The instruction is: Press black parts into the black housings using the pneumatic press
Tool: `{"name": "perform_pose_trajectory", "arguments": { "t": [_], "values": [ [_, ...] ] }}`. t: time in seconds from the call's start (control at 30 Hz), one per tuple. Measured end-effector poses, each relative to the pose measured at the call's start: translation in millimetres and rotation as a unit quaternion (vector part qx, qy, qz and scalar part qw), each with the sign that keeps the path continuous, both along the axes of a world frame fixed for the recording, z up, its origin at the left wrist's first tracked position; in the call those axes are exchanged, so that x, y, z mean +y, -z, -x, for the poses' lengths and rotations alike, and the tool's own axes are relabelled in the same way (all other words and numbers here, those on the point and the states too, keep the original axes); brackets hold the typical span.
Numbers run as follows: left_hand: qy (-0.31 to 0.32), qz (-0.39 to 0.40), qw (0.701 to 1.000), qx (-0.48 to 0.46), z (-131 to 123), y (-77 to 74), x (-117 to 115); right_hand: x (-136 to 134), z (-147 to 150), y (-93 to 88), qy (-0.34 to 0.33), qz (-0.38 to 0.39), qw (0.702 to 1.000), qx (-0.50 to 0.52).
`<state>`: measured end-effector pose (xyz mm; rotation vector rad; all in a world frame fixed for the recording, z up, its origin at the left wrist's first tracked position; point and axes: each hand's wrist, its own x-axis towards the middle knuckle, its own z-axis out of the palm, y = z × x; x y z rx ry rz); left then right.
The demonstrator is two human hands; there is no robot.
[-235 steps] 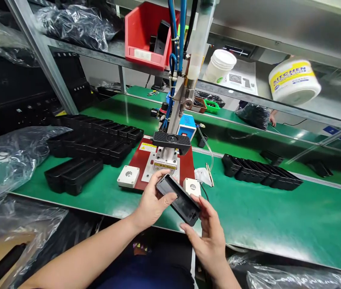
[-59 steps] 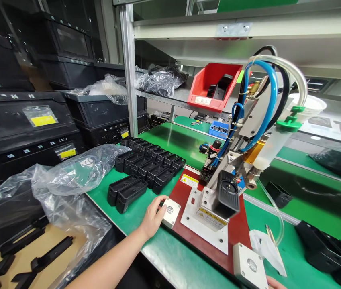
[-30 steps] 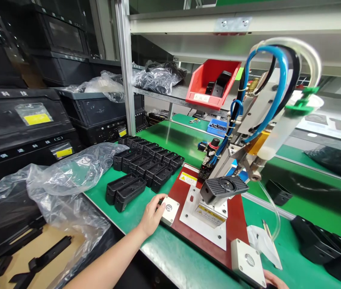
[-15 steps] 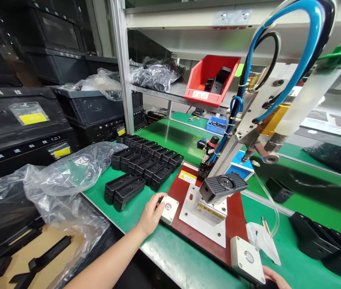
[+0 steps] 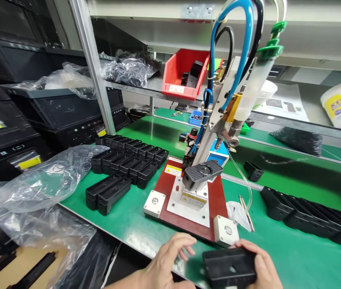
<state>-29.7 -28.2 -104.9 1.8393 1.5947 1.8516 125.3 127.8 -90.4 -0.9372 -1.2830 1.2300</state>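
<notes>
Held housing (image 5: 218, 269): plastic, smooth, low sheen. Tabletop (image 5: 309, 257): smooth, glossy. Red bin (image 5: 178, 74): smooth plastic. Bag (image 5: 50, 172): clear plastic film, wrinkled, shiny. Shelf post (image 5: 93, 72): metal, satin. Ribbed part (image 5: 193, 175): matt plastic.

A green tabletop (image 5: 309, 257) is stretching across the room, light gleaming along its near edge. Dark crates (image 5: 58, 110) are standing stacked beyond the tabletop's left edge, a metal post (image 5: 93, 68) is rising beside them, and a grey shelf (image 5: 313, 107) is running above the far side, beneath a pale beam (image 5: 146, 11).
</notes>
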Motion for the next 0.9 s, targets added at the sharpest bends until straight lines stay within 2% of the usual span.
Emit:
{"name": "perform_pose_trajectory", "arguments": {
  "t": [0.03,0.1,0.23,0.3,0.4,0.5,0.57,0.63,0.7,0.8,0.9],
  "values": [
    [0.03,0.017,0.999,-0.003,-4,-3.7,5,-11,8,-5.4,-0.025,-0.062,0.998,0.0],
    [0.037,0.03,0.999,0.015,-7,-9.7,11,-25,20,-14.1,-0.089,-0.179,0.98,0.006],
    [-0.039,-0.002,0.999,0.028,-2,-24.7,10,-27,35,-32.9,-0.183,-0.309,0.933,-0.003],
    [-0.087,-0.026,0.995,0.051,5,-41.8,8,-19,44,-48.1,-0.204,-0.342,0.917,-0.024],
    [-0.176,-0.088,0.97,0.139,19,-80.9,15,-1,64,-77.2,-0.211,-0.359,0.909,-0.005],
    [-0.277,-0.126,0.934,0.187,34,-119.0,36,21,91,-105.3,-0.192,-0.349,0.917,0.028],
    [-0.317,-0.136,0.92,0.187,45,-134.0,55,38,109,-119.0,-0.187,-0.332,0.924,0.026],
    [-0.335,-0.129,0.917,0.176,55,-139.1,73,57,125,-127.2,-0.196,-0.306,0.932,0.018],
    [-0.344,-0.103,0.919,0.161,63,-137.2,89,74,138,-129.9,-0.203,-0.284,0.937,0.006],
    [-0.34,-0.051,0.932,0.113,70,-129.8,104,94,152,-126.3,-0.214,-0.273,0.937,-0.026],
    [-0.312,-0.027,0.949,0.049,72,-123.9,109,102,160,-118.9,-0.228,-0.262,0.937,-0.035]
  ]
}}
